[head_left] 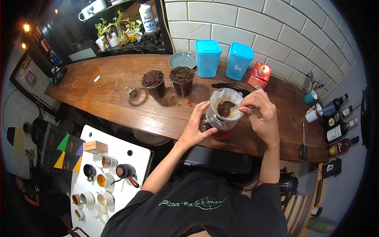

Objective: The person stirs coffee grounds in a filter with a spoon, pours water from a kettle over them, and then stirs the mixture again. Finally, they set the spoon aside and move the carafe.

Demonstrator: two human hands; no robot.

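A glass server [226, 127] with dark reddish liquid stands near the front edge of the wooden counter. On top sits a clear dripper [222, 119] lined with a white paper filter [218, 97], with wet dark coffee grounds [224, 109] inside. My left hand [196, 128] is wrapped round the server's left side at its handle. Between the pinched fingers of my right hand [258, 112] is a small spoon [231, 105], its bowl down in the grounds. Two cups of dark crumbly grounds [153, 79] [182, 75] are to the left.
Behind are two blue-lidded containers [208, 59] [239, 62], a red box [259, 75] and a grey plate [182, 60]. Scissors [303, 148] and several bottles [341, 147] are at the right. A white table [118, 144] holds several cups, lower left.
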